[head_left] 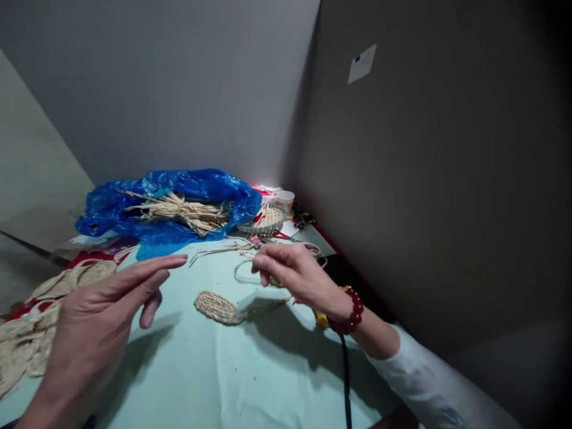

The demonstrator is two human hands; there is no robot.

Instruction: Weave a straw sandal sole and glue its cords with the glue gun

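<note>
Braided oval (215,307) lies flat between my two hands: to its left, my left hand (96,313) hovers empty, fingers stretched wide; its braided tail (263,308) runs right across green cloth (241,381); my right hand (300,271) pinches narrowly, on what I cannot tell. I'd keep the coils flat, tail untwisted.

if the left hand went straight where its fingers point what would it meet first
The left hand would probably meet the loose pale strands first; depth is unclear, and it seems raised above the table, so it might pass over them.
</note>
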